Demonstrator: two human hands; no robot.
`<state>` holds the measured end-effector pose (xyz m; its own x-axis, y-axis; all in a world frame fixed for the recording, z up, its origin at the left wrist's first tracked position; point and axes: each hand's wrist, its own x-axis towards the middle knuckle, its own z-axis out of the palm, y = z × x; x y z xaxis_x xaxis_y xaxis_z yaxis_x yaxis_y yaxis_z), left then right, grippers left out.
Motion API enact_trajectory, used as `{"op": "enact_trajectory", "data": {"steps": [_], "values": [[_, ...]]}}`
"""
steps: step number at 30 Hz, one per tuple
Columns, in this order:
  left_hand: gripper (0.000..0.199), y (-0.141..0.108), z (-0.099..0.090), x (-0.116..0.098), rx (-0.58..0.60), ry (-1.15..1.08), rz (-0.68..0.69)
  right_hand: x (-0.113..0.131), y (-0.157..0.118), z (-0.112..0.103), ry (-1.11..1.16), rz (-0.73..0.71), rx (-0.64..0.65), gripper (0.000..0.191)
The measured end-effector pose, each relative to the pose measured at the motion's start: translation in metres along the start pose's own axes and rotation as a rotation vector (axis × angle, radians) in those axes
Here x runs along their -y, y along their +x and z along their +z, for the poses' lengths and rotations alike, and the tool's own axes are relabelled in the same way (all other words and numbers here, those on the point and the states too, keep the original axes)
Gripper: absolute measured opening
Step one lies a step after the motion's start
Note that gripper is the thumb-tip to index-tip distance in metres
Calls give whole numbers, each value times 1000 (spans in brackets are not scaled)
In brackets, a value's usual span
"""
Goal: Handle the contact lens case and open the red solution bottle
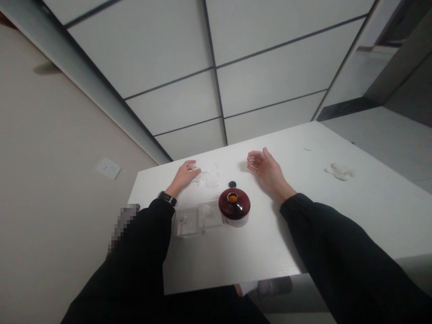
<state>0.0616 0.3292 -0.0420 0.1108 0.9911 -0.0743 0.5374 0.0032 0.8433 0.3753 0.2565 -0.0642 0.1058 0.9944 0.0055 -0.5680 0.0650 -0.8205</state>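
My left hand (184,175) rests near the back left of the white table, thumb and forefinger apart. Its fingertips are at the edge of a crumpled sheet of clear plastic (209,175); whether they touch it I cannot tell. Further right, my right hand (266,171) is turned partly palm up, fingers loosely curled and nothing in them. Between my forearms stands a dark brown glass bottle (232,211) with an open neck and a pale label. Just behind it lies a small black cap (232,184). Left of the bottle is a clear plastic box (189,222) with compartments.
A crumpled white tissue (340,172) and a small white scrap (307,149) lie on the right part of the table (364,211). White cabinet panels (270,67) rise behind the back edge. A wall with a socket (110,168) is at the left.
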Motion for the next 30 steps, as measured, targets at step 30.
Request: {"op": "enact_trajectory", "data": {"steps": [30], "values": [[23,-167,-9,-75,349,430,536,-2,0,0,6,0,-2,57]]}}
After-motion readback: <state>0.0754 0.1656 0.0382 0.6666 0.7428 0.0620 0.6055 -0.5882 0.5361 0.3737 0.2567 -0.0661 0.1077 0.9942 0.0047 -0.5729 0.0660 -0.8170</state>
